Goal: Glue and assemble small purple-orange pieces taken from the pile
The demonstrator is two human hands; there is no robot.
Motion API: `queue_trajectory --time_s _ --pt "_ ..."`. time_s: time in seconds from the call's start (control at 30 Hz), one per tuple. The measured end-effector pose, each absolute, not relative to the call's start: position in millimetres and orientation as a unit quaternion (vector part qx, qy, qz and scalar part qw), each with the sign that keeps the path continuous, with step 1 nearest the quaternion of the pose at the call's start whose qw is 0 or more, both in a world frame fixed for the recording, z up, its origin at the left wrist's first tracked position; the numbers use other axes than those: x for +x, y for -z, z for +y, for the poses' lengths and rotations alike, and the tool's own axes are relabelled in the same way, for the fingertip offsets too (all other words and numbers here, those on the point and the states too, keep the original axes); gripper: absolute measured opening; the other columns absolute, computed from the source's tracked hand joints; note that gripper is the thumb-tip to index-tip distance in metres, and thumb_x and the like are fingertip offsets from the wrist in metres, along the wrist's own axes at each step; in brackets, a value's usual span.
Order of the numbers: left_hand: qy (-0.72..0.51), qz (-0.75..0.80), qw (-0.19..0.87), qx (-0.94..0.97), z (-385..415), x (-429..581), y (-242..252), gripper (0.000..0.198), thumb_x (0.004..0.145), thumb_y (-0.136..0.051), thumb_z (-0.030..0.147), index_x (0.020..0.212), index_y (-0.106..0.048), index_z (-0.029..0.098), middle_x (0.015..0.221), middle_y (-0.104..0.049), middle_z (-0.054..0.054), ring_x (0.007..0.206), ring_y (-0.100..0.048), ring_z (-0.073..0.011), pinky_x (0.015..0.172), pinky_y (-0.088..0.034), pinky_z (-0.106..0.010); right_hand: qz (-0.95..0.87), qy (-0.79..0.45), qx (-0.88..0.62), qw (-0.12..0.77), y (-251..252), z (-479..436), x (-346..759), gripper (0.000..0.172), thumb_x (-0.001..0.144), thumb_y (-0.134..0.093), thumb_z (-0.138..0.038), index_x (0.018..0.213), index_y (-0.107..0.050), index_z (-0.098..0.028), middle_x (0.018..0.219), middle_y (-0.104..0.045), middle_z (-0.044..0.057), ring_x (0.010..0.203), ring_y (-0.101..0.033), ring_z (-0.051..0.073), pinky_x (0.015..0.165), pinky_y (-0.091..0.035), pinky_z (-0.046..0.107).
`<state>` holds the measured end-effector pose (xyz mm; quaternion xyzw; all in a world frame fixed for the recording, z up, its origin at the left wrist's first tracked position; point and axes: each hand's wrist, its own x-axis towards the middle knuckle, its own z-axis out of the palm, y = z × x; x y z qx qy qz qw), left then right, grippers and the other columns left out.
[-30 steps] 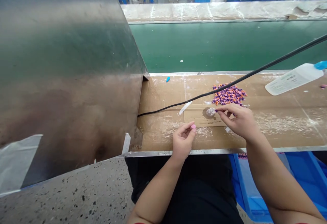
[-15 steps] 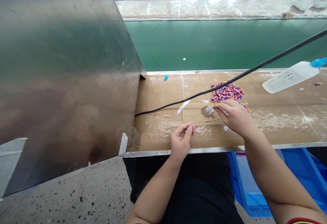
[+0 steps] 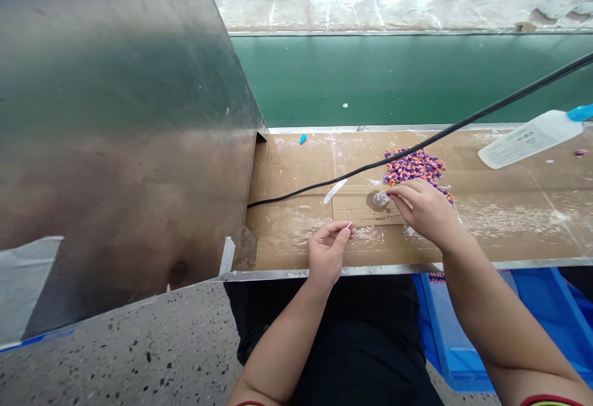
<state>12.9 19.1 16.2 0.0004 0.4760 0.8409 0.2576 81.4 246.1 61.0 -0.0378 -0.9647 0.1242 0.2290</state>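
Note:
My left hand (image 3: pixel 328 248) is closed in a pinch near the front edge of the table. A small pink-and-white piece (image 3: pixel 349 225) shows between its thumb and finger. My right hand (image 3: pixel 424 211) is pinched at the rim of a small clear cup (image 3: pixel 380 199); what its fingertips hold, if anything, is too small to make out. The cup stands on a cardboard strip (image 3: pixel 345 208), with a dark damp patch around it. Just behind my right hand lies a heap of small purple-and-orange pieces (image 3: pixel 414 166), partly covered by the hand.
A black cable (image 3: pixel 319 185) crosses above the cardboard-covered table. A white bottle with a blue top (image 3: pixel 528 140) lies at right. A small blue cap (image 3: pixel 302 139) and a white strip (image 3: pixel 334 191) lie leftward. A metal panel (image 3: pixel 139 134) rises at left; a blue crate (image 3: pixel 537 325) sits below.
The view has shifted slightly. My left hand has turned a little, so the pink on its piece shows more plainly. My right hand stays at the cup.

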Motion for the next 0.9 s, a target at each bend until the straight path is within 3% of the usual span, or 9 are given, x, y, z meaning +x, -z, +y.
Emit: queue_trajectory --time_s 0.23,0.37,0.6,0.77,0.9 --pt "-0.852 0.462 0.245 -0.031 21 12 -12 0.05 0.064 -0.1 0.059 0.086 -0.083 0.017 0.083 -0.08 -0.009 0.073 -0.074 -0.0152 0.072 -0.062 -0.026 -0.873 -0.111 -0.201 0.431 -76 219 99 0.013 0.103 -0.066 -0.031 0.106 -0.078 -0.026 0.099 -0.08 0.01 0.079 -0.073 0.025 0.073 -0.06 0.042" --pt "-0.855 0.456 0.243 -0.037 21 12 -15 0.05 0.068 -0.098 0.061 0.085 -0.08 0.017 0.08 -0.079 -0.007 0.067 -0.073 -0.0146 0.065 -0.061 -0.026 -0.879 -0.136 -0.234 0.393 -70 193 94 0.014 0.101 -0.067 -0.03 0.099 -0.079 -0.025 0.087 -0.081 0.008 0.07 -0.071 0.023 0.071 -0.061 0.04" --pt "-0.858 0.442 0.257 -0.05 17 8 -17 0.047 0.062 -0.102 0.056 0.08 -0.081 0.018 0.08 -0.079 -0.007 0.072 -0.074 -0.0147 0.072 -0.062 -0.026 -0.782 -0.416 -0.209 0.415 -48 116 82 0.01 0.099 -0.069 -0.027 0.097 -0.078 -0.025 0.09 -0.082 0.007 0.076 -0.079 0.023 0.066 -0.068 0.034" --pt "-0.864 0.411 0.28 -0.079 12 5 -20 0.042 0.056 -0.105 0.051 0.074 -0.081 0.021 0.081 -0.08 -0.005 0.075 -0.073 -0.0138 0.078 -0.062 -0.026 -0.749 -0.461 -0.18 0.441 -33 84 73 0.012 0.096 -0.069 -0.019 0.099 -0.079 -0.027 0.092 -0.084 0.005 0.076 -0.081 0.022 0.071 -0.071 0.035" --pt "-0.856 0.439 0.266 -0.058 9 7 -15 0.041 0.063 -0.101 0.054 0.079 -0.082 0.022 0.087 -0.08 -0.005 0.08 -0.074 -0.0157 0.079 -0.063 -0.028 -0.748 -0.437 -0.178 0.467 -28 80 67 0.015 0.094 -0.071 -0.015 0.097 -0.079 -0.027 0.089 -0.084 0.004 0.075 -0.081 0.022 0.07 -0.071 0.035"
